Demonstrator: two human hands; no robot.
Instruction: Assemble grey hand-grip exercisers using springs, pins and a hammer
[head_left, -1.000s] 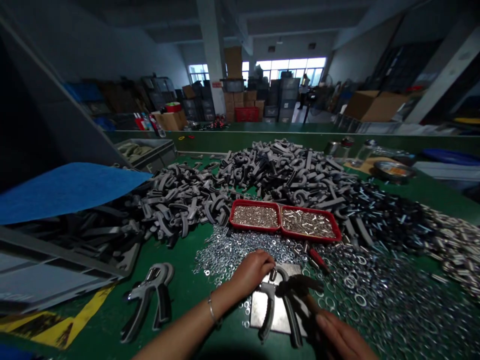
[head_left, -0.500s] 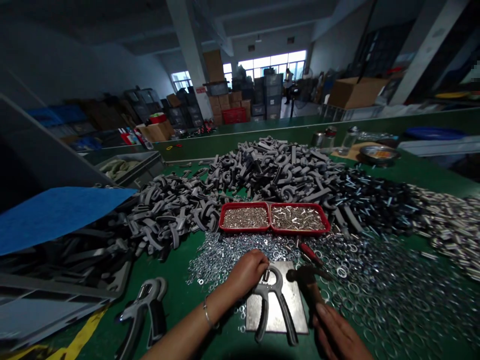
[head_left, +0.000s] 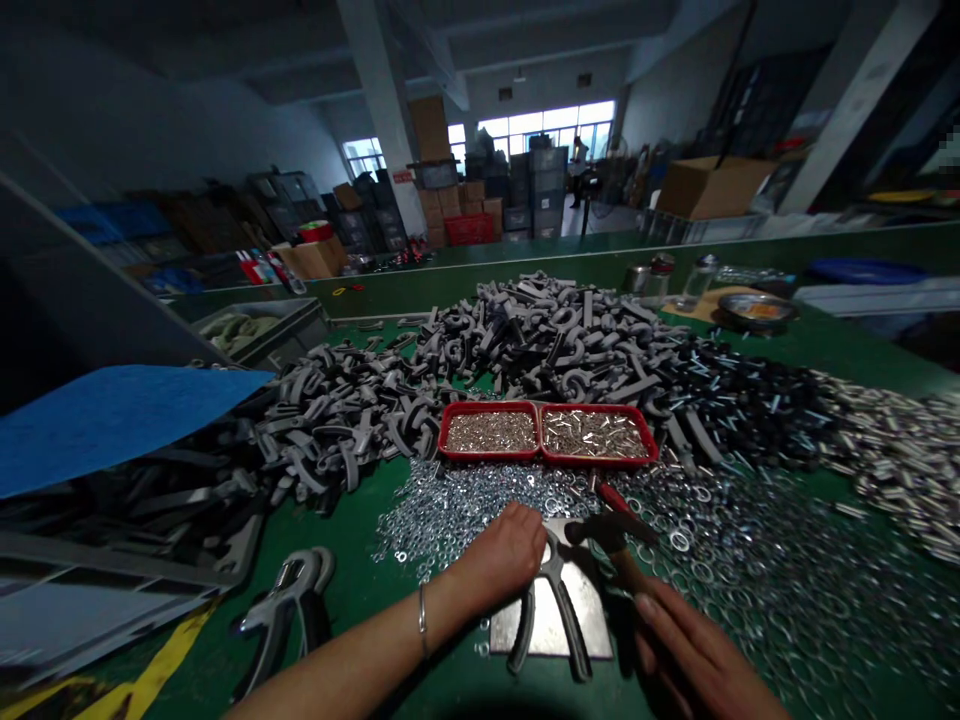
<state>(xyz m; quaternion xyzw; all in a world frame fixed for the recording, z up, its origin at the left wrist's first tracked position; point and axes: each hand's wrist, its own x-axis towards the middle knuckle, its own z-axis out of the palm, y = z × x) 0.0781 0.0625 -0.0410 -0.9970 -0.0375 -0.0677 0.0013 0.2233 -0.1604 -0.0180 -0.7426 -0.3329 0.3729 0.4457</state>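
My left hand (head_left: 514, 545) is closed over the head of a grey hand grip strengthener (head_left: 571, 625), covering most of its upper left part. What the fingertips pinch there is hidden. The strengthener lies on a flat metal plate (head_left: 546, 638), with its two dark-padded handles pointing towards me. My right hand (head_left: 686, 635) is wrapped around the wooden handle of a hammer (head_left: 619, 560). The hammer's dark head hovers at the plate's upper right, just beside the strengthener. Another hand grip strengthener (head_left: 292, 610) lies on the green tabletop to the left.
Two red trays (head_left: 540, 462) of small metal parts stand beyond the plate, near a red-handled tool (head_left: 619, 500). Loose washers (head_left: 450, 505) and rings (head_left: 705, 575) surround them. Behind rises a heap of grey handle parts (head_left: 555, 340). A crate (head_left: 247, 560) stands left.
My left hand has shifted slightly right and now covers more of the strengthener's head. The hammer head has moved a little left and up, nearer the strengthener.
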